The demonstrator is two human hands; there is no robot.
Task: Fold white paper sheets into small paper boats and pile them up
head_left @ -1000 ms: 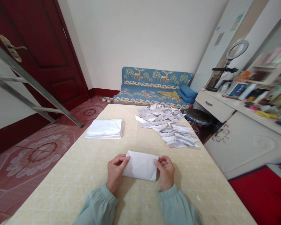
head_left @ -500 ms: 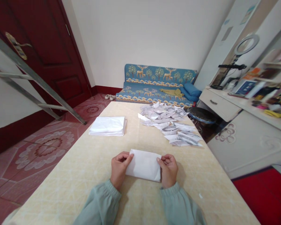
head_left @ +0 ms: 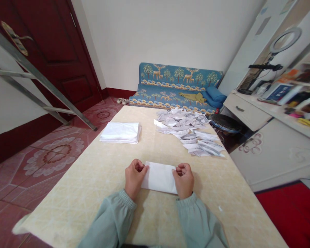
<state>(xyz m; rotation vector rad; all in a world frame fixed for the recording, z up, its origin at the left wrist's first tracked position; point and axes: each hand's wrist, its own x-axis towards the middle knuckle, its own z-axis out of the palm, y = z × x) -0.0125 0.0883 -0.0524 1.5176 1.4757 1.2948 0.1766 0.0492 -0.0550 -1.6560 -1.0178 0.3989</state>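
Observation:
Between my hands is a folded sheet of white paper [head_left: 158, 177], its long side running left to right just over the table. My left hand [head_left: 135, 177] pinches its left end, thumb on top and fingers curled behind. At the right end my right hand [head_left: 184, 179] grips it the same way. A neat stack of white paper [head_left: 120, 132] lies beyond my left hand. Past my right hand spreads a heap of folded white paper pieces [head_left: 183, 120], pointed and loosely overlapping.
The table [head_left: 74, 193] has a pale yellow patterned cover, with a small white scrap [head_left: 220, 208] at right. Behind it stands a blue sofa [head_left: 160, 89] with a deer pattern. A ladder [head_left: 54, 89] leans at left; a round stool [head_left: 226, 123] and cluttered white desk [head_left: 253, 103] stand at right.
The visible paper looks shorter from front to back, and both hands have drawn slightly nearer each other while keeping hold of its ends. The camera view has shifted a little.

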